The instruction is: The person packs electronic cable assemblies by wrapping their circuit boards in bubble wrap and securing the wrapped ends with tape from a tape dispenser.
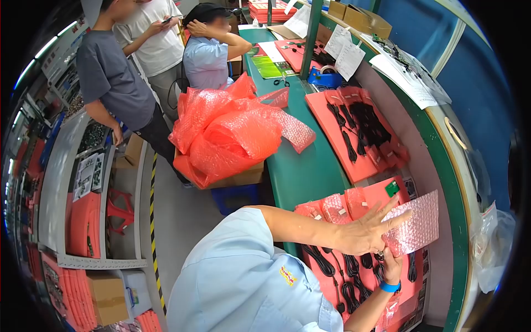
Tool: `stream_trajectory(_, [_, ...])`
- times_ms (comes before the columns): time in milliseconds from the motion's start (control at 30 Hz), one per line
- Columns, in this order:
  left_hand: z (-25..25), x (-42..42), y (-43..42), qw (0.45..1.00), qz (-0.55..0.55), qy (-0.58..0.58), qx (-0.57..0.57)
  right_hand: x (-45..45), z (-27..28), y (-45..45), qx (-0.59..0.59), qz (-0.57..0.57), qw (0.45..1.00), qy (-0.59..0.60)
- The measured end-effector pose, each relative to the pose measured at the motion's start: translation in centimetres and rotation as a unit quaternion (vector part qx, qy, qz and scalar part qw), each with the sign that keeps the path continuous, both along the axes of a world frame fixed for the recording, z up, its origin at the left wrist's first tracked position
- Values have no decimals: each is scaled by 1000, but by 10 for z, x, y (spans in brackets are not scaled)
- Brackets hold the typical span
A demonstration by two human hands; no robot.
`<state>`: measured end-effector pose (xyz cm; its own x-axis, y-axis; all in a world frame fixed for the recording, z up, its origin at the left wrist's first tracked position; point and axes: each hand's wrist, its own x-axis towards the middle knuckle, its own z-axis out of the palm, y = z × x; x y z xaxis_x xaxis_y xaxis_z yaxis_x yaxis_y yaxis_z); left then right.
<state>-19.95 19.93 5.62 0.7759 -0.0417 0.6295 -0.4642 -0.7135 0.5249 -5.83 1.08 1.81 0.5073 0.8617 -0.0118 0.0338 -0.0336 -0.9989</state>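
My left hand (pixel 359 235) reaches across the bench with its fingers spread, two of them stretched out over a sheet-like piece of pink bubble wrap (pixel 421 221). Just below it, my right hand (pixel 392 268), with a blue band at the wrist, pinches the lower left part of the bubble wrap. The fingertips of both hands are close together there and partly hidden. Under my hands lies a pink foam sheet (pixel 406 288) bearing several coiled black cables (pixel 351 296) and small bubble-wrapped packets (pixel 333 207). A small green circuit board (pixel 392 188) is beside my left fingertips.
Another pink foam sheet (pixel 326 119) with black cables lies farther along the green bench (pixel 301 160). A big heap of red bubble wrap (pixel 227 133) rests on a cardboard box (pixel 238 177). One person (pixel 204 61) sits beyond it; two others stand nearby. Shelving (pixel 99 263) lines the aisle.
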Motion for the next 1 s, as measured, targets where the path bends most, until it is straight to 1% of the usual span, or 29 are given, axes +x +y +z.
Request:
stream_trajectory(33, [3, -1, 1, 999, -30, 7, -44, 1, 2, 0, 26, 20, 999, 42])
stream_trajectory(67, [1, 2, 1, 999, -30, 7, -44, 2, 5, 0, 52, 40, 994, 84])
stream_trajectory(100, [-4, 8, 0, 996, -41, -4, -75, 2, 6, 1, 52, 40, 994, 84])
stream_trajectory(167, [-8, 15, -1, 988, -62, -25, -136, 0, 12, 3, 90, 64, 993, 39])
stream_trajectory(200, [-7, 15, -2, 988, -62, -25, -136, -2, 16, 4, 109, 76, 991, 17])
stream_trajectory(233, [-7, 16, -2, 990, -47, -19, -134, -5, 19, 4, 109, 75, 991, 17])
stream_trajectory(333, [-5, 14, -3, 991, -16, -4, -131, -13, 26, 3, 16, 44, 999, -19])
stream_trajectory(367, [-5, 13, -2, 993, -11, -7, -119, -12, 23, 1, 16, 44, 999, -18])
stream_trajectory(467, [-3, 11, 1, 996, -2, -13, -94, -3, 10, -3, -62, -11, 998, -8])
stream_trajectory(500, [1, 9, 1, 994, 6, -8, -109, -4, 10, -2, -63, -10, 998, -8])
stream_trajectory(600, [7, 6, 4, 990, 21, 2, -139, -9, 15, 3, 14, -25, 1000, 10])
stream_trajectory(633, [6, 8, 6, 973, 32, -4, -230, -11, 16, 2, 15, -25, 1000, 10])
stream_trajectory(700, [0, 12, 12, 912, 52, -16, -406, -16, 19, 0, 25, -22, 999, 7])
stream_trajectory(733, [-4, 15, 19, 912, 51, -17, -407, -18, 20, -2, 29, -21, 999, 5])
stream_trajectory(767, [-12, 20, 30, 858, 7, 83, -507, -20, 22, -4, 34, -20, 999, 3])
stream_trajectory(800, [-19, 24, 39, 782, -37, 180, -595, -23, 24, -5, 38, -18, 999, 1])
stream_trajectory(833, [-18, 24, 43, 688, -79, 274, -668, -26, 26, -7, 43, -16, 999, -1])
stream_trajectory(867, [-19, 21, 42, 688, -81, 274, -667, -28, 29, -8, 49, -15, 999, -3])
stream_trajectory(967, [-9, -3, 38, 619, -286, 328, -654, -37, 39, -13, 39, -9, 999, -2])
stream_trajectory(1000, [-8, -4, 36, 617, -287, 330, -655, -40, 42, -15, 33, -4, 999, 0])
